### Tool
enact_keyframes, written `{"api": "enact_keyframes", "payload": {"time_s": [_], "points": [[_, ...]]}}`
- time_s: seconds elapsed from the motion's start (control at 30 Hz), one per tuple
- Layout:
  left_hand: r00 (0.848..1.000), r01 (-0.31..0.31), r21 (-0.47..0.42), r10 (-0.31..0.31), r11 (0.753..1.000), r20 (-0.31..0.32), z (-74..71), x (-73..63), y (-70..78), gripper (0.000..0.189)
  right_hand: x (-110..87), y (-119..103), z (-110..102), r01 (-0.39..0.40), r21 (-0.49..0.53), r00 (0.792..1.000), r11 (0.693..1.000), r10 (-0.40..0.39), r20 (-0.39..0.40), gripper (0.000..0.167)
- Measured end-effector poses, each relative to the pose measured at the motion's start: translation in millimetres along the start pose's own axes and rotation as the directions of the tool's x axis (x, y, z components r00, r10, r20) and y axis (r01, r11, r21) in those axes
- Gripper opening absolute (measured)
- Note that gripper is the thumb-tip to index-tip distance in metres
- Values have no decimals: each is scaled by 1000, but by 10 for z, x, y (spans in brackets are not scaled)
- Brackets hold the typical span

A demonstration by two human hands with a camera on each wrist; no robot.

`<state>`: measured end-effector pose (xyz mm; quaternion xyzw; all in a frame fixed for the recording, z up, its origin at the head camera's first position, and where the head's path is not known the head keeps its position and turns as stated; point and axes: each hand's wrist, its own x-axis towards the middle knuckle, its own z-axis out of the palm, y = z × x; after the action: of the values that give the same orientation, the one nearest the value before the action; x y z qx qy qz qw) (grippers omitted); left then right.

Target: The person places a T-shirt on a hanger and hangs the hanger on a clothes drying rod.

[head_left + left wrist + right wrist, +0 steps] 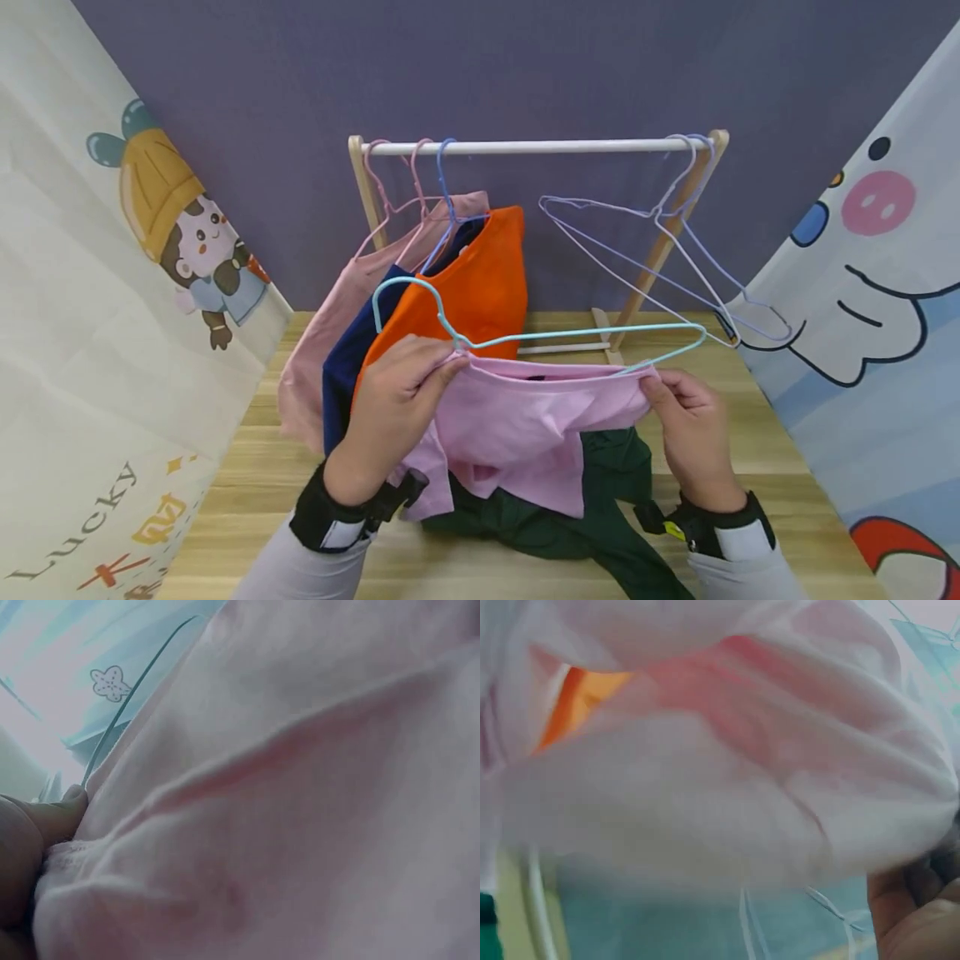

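A pink T-shirt is stretched between both hands in front of the rack. At its neckline my left hand pinches the cloth right by the neck of a light-blue hanger. The hanger's hook points up and left, and its right arm shows above the collar, its tip dipping behind the fabric. My right hand pinches the shirt's right edge near that tip. Pink cloth fills most of the left wrist view, with the thumb at its edge. A dark green garment lies on the table under the shirt.
A rack with a white rail stands behind. On its left hang an orange garment, a navy one and a light pink one. Bare hangers hang at the right end. Printed curtains flank the wooden table.
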<state>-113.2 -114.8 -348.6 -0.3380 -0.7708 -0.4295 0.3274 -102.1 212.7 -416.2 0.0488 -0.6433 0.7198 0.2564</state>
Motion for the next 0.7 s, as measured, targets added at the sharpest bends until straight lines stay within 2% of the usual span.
{"api": "enact_keyframes", "payload": {"time_s": [0.17,0.3,0.37,0.47,0.57,0.63,0.7], "points": [[997,-5,85,-2,996,82,45,-51,-34,18,102,-143,-183,16,17,991,1000,-13,-135,14],[991,-29,136,12,990,131,94,-89,-38,17,188,-196,-335,67,33,985,997,-61,-163,10],[988,-56,159,31,986,154,131,-101,-33,16,239,-216,-398,75,-3,983,997,-74,-167,10],[978,-107,175,72,979,196,205,-111,-21,15,303,-251,-465,74,-113,979,991,-94,-179,13],[969,-142,169,103,975,224,274,-102,1,14,322,-297,-469,88,-299,973,950,-145,-177,16],[970,-142,159,106,977,217,304,-90,15,15,307,-328,-428,109,-411,971,905,-184,-149,16],[975,-128,142,98,982,200,325,-78,22,16,269,-360,-362,153,-512,968,845,-233,-95,15]]}}
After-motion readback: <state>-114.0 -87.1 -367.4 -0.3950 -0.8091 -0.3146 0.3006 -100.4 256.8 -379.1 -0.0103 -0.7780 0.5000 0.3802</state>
